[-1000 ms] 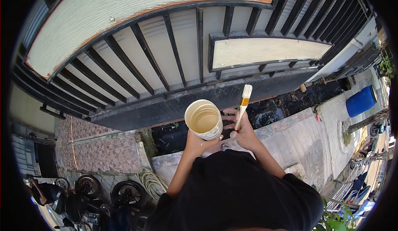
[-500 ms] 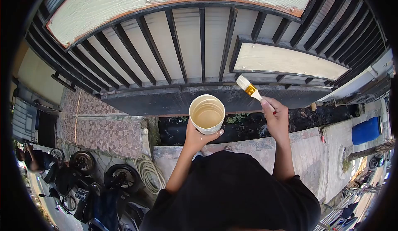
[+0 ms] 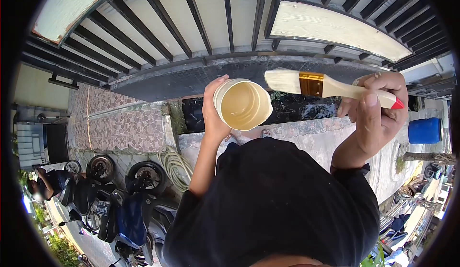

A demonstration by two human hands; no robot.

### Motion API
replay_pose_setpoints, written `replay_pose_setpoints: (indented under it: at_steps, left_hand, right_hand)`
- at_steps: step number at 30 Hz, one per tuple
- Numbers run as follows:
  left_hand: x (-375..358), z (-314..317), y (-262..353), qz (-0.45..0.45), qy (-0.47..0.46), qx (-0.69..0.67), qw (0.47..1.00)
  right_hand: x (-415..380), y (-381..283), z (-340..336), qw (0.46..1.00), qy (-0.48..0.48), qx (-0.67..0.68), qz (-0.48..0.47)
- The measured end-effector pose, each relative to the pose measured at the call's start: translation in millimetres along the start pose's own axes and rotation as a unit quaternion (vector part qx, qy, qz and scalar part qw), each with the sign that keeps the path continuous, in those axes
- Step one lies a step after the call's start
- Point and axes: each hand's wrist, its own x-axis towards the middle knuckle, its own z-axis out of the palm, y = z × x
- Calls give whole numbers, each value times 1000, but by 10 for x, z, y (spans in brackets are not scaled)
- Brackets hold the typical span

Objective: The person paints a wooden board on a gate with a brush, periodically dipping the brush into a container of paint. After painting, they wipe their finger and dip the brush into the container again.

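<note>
My left hand (image 3: 214, 111) is wrapped around a cream-coloured cup (image 3: 243, 105), which tilts so that its pale inside shows. What lies at its bottom looks thin and cream-toned. Up close to the camera, my right hand (image 3: 378, 109) grips a paintbrush (image 3: 335, 88) by its wooden handle with a red tip. The brush lies nearly level, its cream-coated bristles pointing left, just right of the cup's rim and apart from it as far as I can see. Beyond stands a black metal fence (image 3: 230, 22) carrying a cream board (image 3: 335, 27) at the right.
A dark ditch (image 3: 306, 111) runs between the fence foot and the concrete ledge (image 3: 306, 130). Left lie a coiled hose (image 3: 173, 167) and parked motorcycles (image 3: 132, 219), with a person (image 3: 48, 183) beside them. A blue barrel (image 3: 425, 131) is at the right.
My right hand has come nearer the camera, up and to the right, turning the brush level. The cup has moved up slightly and tilted. The view has shifted down along the fence.
</note>
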Motion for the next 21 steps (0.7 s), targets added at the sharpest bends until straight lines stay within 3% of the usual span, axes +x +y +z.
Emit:
replay_pose_setpoints:
  at_steps: [2,4,6,8,9,14,18,21]
  left_hand:
    - [49,-25,-5,49,-3,27,998]
    - [87,-40,-32,54,-10,27,998]
    - [135,-48,-11,77,-4,15,997]
    - [173,-68,23,71,-14,7,997]
    - [188,-76,34,78,-12,10,997]
    - [238,-67,121,89,-6,26,996]
    - [249,-137,-11,13,-58,25,998]
    - [240,-81,141,52,-17,6,998]
  right_hand:
    - [4,-20,12,999,-9,32,-19]
    - [48,-10,16,986,-151,49,-51]
    - [87,-102,105,991,-133,15,8]
    - [264,-78,119,935,-305,-126,-126]
    - [324,-162,141,918,-359,-154,-65]
    - [353,-35,406,907,-364,-177,-112]
    - [434,-62,473,879,-425,-187,-104]
    - [456,-74,483,850,-469,-226,-85]
